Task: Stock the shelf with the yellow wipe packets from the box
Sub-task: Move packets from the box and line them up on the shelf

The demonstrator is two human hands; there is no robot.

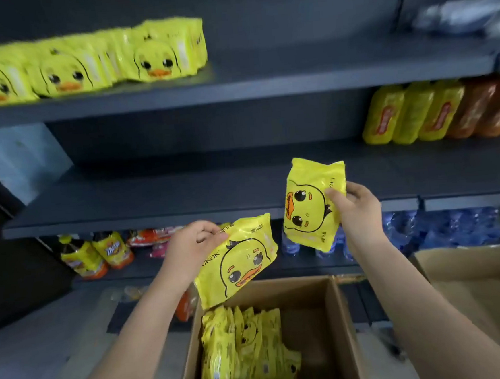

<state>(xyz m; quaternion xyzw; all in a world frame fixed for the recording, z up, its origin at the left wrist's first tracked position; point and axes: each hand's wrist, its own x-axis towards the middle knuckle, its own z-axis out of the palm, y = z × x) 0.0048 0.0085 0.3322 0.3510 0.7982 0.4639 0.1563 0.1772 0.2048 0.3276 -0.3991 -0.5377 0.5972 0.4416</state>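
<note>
My left hand (192, 247) grips a yellow duck-face wipe packet (242, 264) by its upper left corner, tilted above the open cardboard box (340, 331). My right hand (356, 208) pinches a second yellow packet (311, 205) by its right edge, held upright in front of the middle shelf (183, 194). Several more yellow packets (246, 351) stand packed in the left half of the box. A row of the same packets (83, 65) stands on the left part of the top shelf (293, 75).
Yellow and orange snack packs (434, 112) fill the right end of the middle shelf. The bottom shelf holds yellow-labelled bottles (98, 255) at left and blue water bottles (443, 228) at right. A second cardboard box (483, 284) stands at right. A plastic-wrapped item (465, 14) lies top right.
</note>
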